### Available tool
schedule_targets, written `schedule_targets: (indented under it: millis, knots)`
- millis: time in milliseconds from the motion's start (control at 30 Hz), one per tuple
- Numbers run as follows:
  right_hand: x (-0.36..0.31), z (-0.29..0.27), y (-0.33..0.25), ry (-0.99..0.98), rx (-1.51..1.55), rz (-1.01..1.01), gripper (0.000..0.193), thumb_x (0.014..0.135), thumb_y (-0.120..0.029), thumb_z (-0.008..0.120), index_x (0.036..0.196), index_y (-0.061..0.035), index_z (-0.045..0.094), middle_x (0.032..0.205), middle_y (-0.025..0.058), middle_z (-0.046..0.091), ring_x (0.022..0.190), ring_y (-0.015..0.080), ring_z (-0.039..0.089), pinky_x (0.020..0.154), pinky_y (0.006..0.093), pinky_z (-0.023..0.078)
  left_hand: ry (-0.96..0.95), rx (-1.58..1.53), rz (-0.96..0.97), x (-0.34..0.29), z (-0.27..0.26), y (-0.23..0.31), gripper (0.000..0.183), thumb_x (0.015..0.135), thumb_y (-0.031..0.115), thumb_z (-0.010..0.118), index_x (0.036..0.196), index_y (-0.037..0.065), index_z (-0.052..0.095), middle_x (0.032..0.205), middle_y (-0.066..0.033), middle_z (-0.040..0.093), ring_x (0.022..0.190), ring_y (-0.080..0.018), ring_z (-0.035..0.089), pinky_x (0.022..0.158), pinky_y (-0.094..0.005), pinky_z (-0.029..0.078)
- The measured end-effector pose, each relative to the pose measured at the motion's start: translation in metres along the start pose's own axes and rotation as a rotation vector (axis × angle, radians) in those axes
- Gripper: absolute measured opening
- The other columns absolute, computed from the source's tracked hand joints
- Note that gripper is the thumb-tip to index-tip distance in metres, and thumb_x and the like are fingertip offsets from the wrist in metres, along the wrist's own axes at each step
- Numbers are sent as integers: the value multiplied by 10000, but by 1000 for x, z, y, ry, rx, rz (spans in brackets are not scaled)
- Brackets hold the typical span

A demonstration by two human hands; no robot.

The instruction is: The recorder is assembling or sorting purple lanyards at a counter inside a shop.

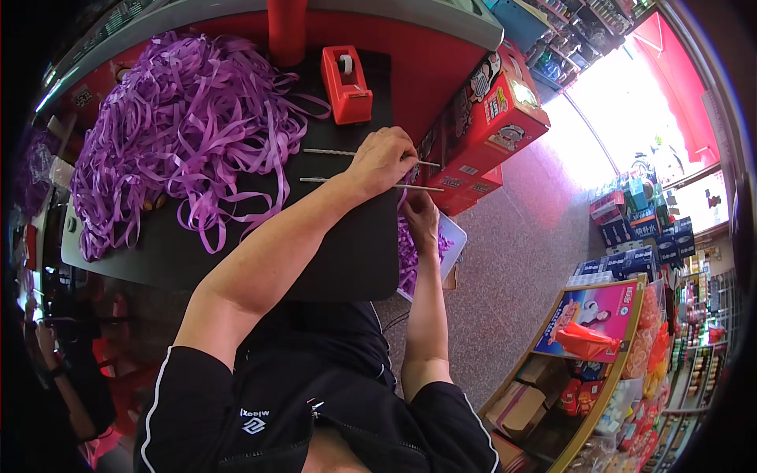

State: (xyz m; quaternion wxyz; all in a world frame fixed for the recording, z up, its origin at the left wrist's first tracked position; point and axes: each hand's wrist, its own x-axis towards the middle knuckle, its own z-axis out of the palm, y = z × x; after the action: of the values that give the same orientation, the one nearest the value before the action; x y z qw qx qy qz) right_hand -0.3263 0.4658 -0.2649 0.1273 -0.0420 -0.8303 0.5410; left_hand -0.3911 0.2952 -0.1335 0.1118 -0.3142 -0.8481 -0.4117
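Note:
Two thin metal rods, the upper rod (330, 151) and the lower rod (422, 188), lie across the black tabletop (331, 252) and stick out past its right edge. Over the rods, my left hand (385, 162) has its fingertips pinched together; what is between them is too small to make out. Just below the rod ends, my right hand (422, 217) is closed around a short purple ribbon (402, 195) that shows between the hands. A large tangled heap of purple ribbon (189, 126) covers the tabletop's left side.
A red tape dispenser (347, 87) stands at the back of the tabletop. Red cartons (489, 118) are stacked beyond my hands. Under the table edge sits a white bin (453, 240) with purple ribbon pieces. A display case (583, 355) is at right; another person's arm (67, 386) shows at left.

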Motion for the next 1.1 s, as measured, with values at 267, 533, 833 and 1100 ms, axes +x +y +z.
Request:
schedule_targets:
  millis: [267, 533, 833, 1100]
  knots:
    - [-22, 0, 10, -34, -151, -69, 196, 811, -162, 674, 966, -40, 673, 887, 116, 652, 816, 242, 648, 731, 330, 498, -26, 27, 17, 1, -3, -2, 170, 803, 184, 652, 870, 37, 705, 1045, -105, 627, 1029, -293, 574, 899, -379, 445]
    - [-51, 12, 60, -3, -78, -55, 202, 780, -187, 687, 932, -55, 676, 892, 122, 642, 822, 270, 622, 728, 340, 483, -67, -25, -30, 3, -4, 2, 188, 829, 157, 641, 930, 6, 691, 1056, -101, 617, 1000, -254, 597, 870, -338, 463]
    - [-82, 29, 99, -13, -27, 67, 205, 771, -182, 724, 911, -41, 675, 909, 102, 643, 823, 246, 612, 726, 325, 474, -73, -12, -72, 2, -3, 6, 199, 836, 174, 648, 937, 7, 687, 1070, -86, 621, 999, -237, 600, 880, -323, 451]
    - [-103, 53, 136, 106, 600, 384, 149, 813, -118, 700, 924, -24, 667, 948, 53, 665, 897, 152, 617, 781, 269, 479, -82, -14, -87, 3, -2, 11, 188, 841, 174, 653, 933, 15, 690, 1071, -70, 628, 995, -209, 602, 875, -313, 452]
